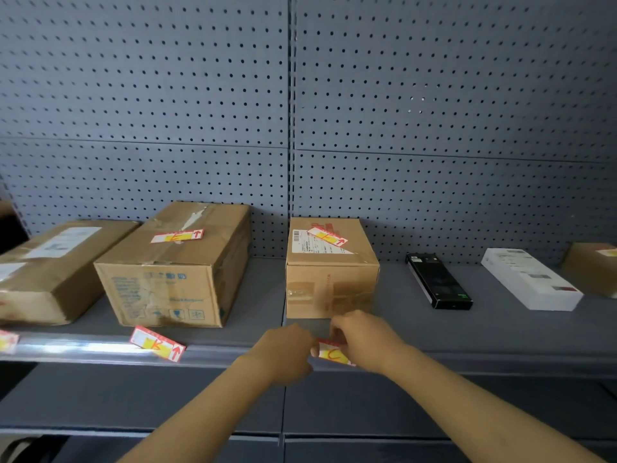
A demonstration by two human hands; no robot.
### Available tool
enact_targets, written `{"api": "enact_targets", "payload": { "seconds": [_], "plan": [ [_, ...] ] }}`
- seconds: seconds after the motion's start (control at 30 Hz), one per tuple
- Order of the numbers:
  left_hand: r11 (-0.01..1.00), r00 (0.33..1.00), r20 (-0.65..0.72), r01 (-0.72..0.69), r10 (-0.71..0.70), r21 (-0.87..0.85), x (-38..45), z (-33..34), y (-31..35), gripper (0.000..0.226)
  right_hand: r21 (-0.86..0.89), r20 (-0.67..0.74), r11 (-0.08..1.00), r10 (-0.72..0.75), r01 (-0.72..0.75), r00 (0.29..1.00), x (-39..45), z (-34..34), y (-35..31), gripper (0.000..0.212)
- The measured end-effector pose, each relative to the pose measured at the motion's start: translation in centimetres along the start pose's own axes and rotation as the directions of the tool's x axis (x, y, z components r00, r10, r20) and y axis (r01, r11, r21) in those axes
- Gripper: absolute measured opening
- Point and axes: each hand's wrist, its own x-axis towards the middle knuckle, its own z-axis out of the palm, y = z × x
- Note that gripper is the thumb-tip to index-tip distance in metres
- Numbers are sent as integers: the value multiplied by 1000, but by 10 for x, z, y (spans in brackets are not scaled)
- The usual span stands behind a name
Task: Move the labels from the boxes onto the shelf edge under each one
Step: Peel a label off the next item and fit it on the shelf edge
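Taking the middle small box (330,269) as the landmark: far to its left, a label (7,340) already sits on the shelf edge (217,354) below the leftmost box (50,272), cut off by the frame. Nearer on the left, the big box (173,269) has a label marked B (157,343) lying askew on the edge below it, while another label (177,236) remains on its top. Directly below the small box, the left hand (283,354) and right hand (362,339) pinch a label (332,354) between their fingers at the shelf edge, apparently fixing it. A further label (327,236) is still stuck on the small box's top. Far right, another box (591,269) carries a label (606,252) too. I judge the job roughly half done, with three labels on box tops left.
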Motion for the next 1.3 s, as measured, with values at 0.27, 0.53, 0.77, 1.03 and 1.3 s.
{"api": "enact_targets", "payload": {
  "seconds": [0.27, 0.53, 0.77, 1.03, 1.3],
  "plan": [
    [1000, 999, -29, 28, -29, -11, -5, -22, 2, 33, 30, 3, 999, 43, -43, 999, -1, -3, 7, 23],
    [999, 995, -86, 47, -49, -22, -14, -36, -4, 33, 98, -39, 993, 68, -64, 997, 2, -14, 7, 14],
    [998, 985, -172, 35, -27, 43, -8, -49, -3, 34, 80, -101, 991, 112, -104, 989, 0, -24, 4, 11],
    [989, 968, -212, -122, 138, 86, 35, -49, 50, 21, 204, -167, 920, 370, -335, 914, -38, -35, 52, 15],
    [920, 933, -72, -333, 354, 208, 83, -56, 156, 24, 243, -108, 759, 641, -605, 760, -122, -46, 133, 18]
  ]
}}
